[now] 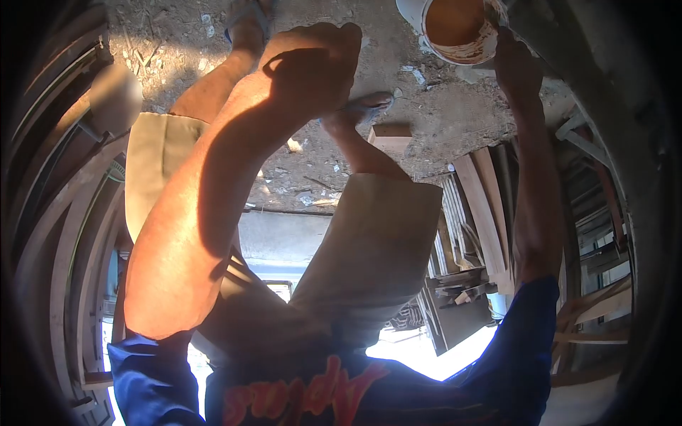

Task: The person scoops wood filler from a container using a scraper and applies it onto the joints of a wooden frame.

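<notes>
My right hand (516, 65) is at the upper right, with its fingers closed at the rim of a white bucket (477, 54). Inside that bucket is a reddish-brown substance (455, 21), and smears of it mark the inner wall. My left hand (312, 67) is raised in front of me at the top middle, curled into a fist with its back toward the camera. Whatever it may hold is hidden behind the fingers. Bright sunlight falls on the left forearm, while the hand is partly in shadow.
Below are my sandalled feet (366, 103) on a dirt floor (284, 170) littered with scraps. A small wooden block (390, 135) lies beside one foot. Wooden boards (483, 213) lean at the right, and more long timber pieces (71, 234) line the left side.
</notes>
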{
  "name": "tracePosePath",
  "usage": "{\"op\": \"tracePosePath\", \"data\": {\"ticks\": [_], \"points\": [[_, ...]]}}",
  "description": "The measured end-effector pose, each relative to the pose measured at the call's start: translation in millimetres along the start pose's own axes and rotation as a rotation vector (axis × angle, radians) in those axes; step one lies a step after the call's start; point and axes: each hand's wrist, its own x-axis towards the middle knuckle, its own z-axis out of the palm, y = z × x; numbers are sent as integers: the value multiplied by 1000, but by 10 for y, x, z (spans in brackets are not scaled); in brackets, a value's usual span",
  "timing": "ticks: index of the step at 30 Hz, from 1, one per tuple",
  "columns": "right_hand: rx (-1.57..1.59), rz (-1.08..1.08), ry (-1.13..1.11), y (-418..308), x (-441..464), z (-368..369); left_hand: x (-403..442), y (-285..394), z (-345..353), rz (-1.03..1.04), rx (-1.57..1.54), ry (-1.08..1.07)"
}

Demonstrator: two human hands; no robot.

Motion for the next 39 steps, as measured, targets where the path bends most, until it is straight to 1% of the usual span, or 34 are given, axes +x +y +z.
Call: {"op": "tracePosePath", "data": {"ticks": [1, 2, 3, 4, 5, 6, 8, 10, 12, 14, 15, 17, 18, 20, 21, 23, 24, 25, 26, 28, 29, 31, 32, 34, 35, 36, 38, 39], "points": [[60, 2, 30, 44, 1, -12, 11, 6, -36, -5, 24, -22], [53, 7, 32, 35, -33, -3, 29, 19, -72, -8, 48, -40], [55, 5, -8, -33, -82, 33, 33, 25, -54, -4, 46, -36], [60, 0, -44, -79, -71, 50, 30, 28, -40, 14, 68, 35], [38, 19, -138, -64, -10, 44, 19, 7, -26, 29, 94, 100], [44, 17, -145, -53, -7, 51, 18, -34, -12, 27, 96, 91], [172, 99, -114, 15, -57, 51, 44, -25, -43, 55, -7, 41], [149, 91, -144, -59, -93, 113, 59, -16, -21, 52, 8, 35], [140, 69, -173, -221, -25, -43, 69, -17, -82, 34, 35, 24], [253, 265, -222, -233, 14, -233, 62, 3, -99, 82, 57, 10], [253, 262, -231, -265, -44, -195, 39, 1, -70, 78, 54, 1], [260, 125, -228, -302, -136, -155, 55, 12, -56, 101, 11, 89], [259, 126, -224, -279, -100, -166, 73, 12, -62, 103, 12, 93], [296, 143, -378, -296, -10, -202, 83, 16, -90, 54, 55, 32], [271, 74, -231, -178, -20, -18, 86, 38, -99, 54, 54, 24], [272, 95, -209, -61, -53, 258, 125, 95, -128, 0, 136, -62], [274, 112, -174, -17, -42, 315, 131, 88, -123, 0, 133, -59], [237, -19, -277, -176, -90, 202, 123, 66, -96, 19, 121, -48], [392, 100, -379, -358, -107, 115, 131, 61, -95, 40, 109, -34], [383, 17, -373, -403, -118, -73, 151, 75, -158, 43, 86, -39], [387, 13, -368, -358, -114, -95, 150, 67, -187, 40, 63, -53], [403, 102, -58, -138, -205, -34, 161, 69, -214, 34, 74, -72], [398, 103, -64, -145, -246, -159, 168, 86, -212, 32, 81, -89], [397, 297, -217, -144, -331, -426, 174, 63, -209, 48, 46, -73], [417, 300, -299, -281, -369, -565, 189, 46, -210, 60, 19, -53], [413, 305, -296, -287, -346, -579, 207, 37, -204, 65, 17, -50], [474, 216, -457, -300, -260, -554, 250, 7, -180, 20, 36, -108], [478, 217, -459, -278, -254, -537, 256, 2, -169, 20, 39, -111]]}}
